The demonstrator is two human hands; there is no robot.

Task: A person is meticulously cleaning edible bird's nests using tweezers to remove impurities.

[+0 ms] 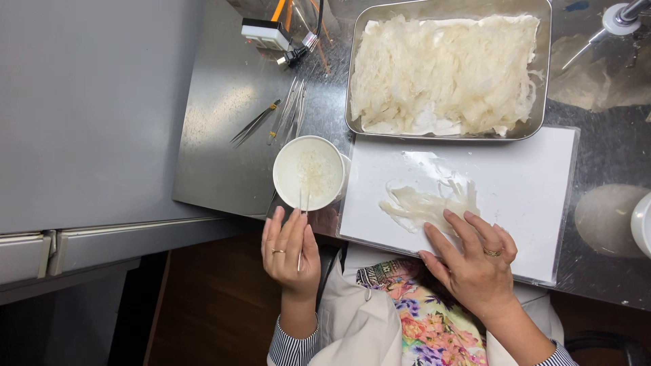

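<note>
Tweezers (302, 230) pinched in the left hand (291, 254) dip into the white bowl (309, 173) at the counter's front edge; a nudge could tip it. Right hand (475, 264), flat and spread, pins pale strands (427, 202) on the white board (536, 183); they look, perhaps, slippery.

Left hand (291, 247): fingers (288, 227) curled together in a pinch, ring on, wrist straight. Right hand (475, 261): fingers (456, 224) spread, flat, palm down, ring on, forearm angled in from lower right.

no packages, labels, signs, screens
</note>
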